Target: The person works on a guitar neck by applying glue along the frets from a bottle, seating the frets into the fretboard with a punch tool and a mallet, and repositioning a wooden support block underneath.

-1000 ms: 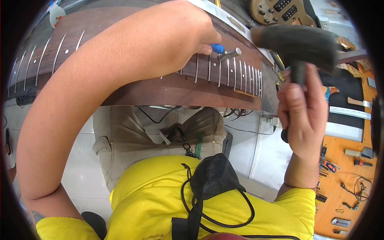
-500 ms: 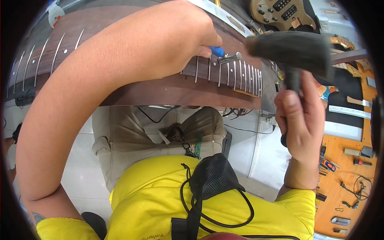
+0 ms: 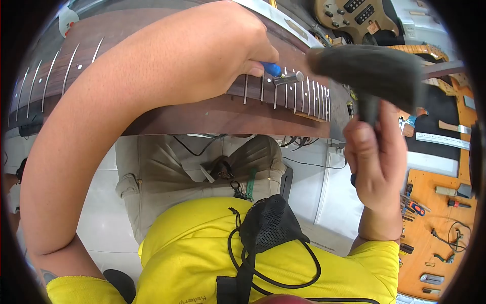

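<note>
My left hand [image 3: 250, 53] is closed around the blue handle [image 3: 271, 68] of a small tool. That tool ends in a shiny metal cylinder [image 3: 289, 78], which lies over the frets of a dark fretboard [image 3: 233, 95]; exact contact with a fret cannot be made out. Dot inlays and several silver frets run along the board. To the right, my right hand [image 3: 377, 162] grips a hammer [image 3: 372, 71] by its dark handle. The hammer's dark, slightly blurred head hangs in the air beside the metal cylinder, apart from it.
The fretboard rests on a brown work surface [image 3: 202, 117] in front of my lap. An electric guitar body [image 3: 352, 20] lies at the far right. Beyond my right arm, an orange pegboard [image 3: 430, 177] carries several tools. A white bottle [image 3: 67, 21] stands far left.
The hammer head is slightly lower in view, and my right hand has shifted a little left and down. My left hand keeps its hold, the tool still over the frets.
</note>
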The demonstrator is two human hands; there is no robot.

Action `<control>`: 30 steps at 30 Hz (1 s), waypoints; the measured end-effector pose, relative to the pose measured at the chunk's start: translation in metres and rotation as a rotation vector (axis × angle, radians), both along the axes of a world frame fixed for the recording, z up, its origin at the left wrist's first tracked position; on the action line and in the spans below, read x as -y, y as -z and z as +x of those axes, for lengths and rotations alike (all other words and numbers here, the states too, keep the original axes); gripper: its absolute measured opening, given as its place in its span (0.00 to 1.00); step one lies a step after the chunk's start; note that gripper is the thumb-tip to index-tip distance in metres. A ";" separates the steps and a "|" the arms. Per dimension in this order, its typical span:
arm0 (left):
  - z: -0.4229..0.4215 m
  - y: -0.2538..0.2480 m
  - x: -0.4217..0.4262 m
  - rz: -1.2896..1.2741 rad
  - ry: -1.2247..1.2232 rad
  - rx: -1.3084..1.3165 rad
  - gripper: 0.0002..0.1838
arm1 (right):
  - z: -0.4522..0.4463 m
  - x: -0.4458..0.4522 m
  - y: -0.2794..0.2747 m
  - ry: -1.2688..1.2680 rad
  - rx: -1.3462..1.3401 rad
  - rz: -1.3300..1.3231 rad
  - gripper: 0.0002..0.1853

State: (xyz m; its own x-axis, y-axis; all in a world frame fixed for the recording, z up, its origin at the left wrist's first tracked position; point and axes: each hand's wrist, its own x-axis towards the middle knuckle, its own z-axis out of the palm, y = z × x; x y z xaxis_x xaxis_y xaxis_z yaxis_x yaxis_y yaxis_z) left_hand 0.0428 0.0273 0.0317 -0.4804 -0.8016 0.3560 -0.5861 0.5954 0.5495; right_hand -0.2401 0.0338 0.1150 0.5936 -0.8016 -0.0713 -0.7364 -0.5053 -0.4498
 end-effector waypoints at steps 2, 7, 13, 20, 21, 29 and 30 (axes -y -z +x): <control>-0.002 -0.022 -0.012 0.075 -0.017 0.086 0.11 | 0.005 -0.005 0.007 0.046 0.443 -0.053 0.24; 0.005 -0.018 -0.004 0.007 0.081 0.101 0.11 | 0.001 -0.001 -0.002 -0.023 0.086 -0.113 0.21; -0.009 0.021 0.000 -0.235 -0.089 -0.066 0.13 | 0.003 -0.002 -0.003 -0.062 -0.015 -0.080 0.21; -0.009 0.013 -0.003 -0.237 -0.064 -0.039 0.13 | -0.004 -0.005 0.001 -0.091 0.022 -0.042 0.23; -0.008 0.013 -0.002 -0.242 -0.064 -0.034 0.13 | -0.008 -0.003 0.000 -0.155 0.040 -0.091 0.24; -0.008 0.013 -0.001 -0.231 -0.001 -0.052 0.13 | -0.007 -0.008 -0.004 -0.227 -0.008 -0.146 0.18; -0.008 0.014 -0.001 -0.230 -0.001 -0.054 0.13 | -0.015 -0.016 -0.007 -0.052 0.019 -0.081 0.19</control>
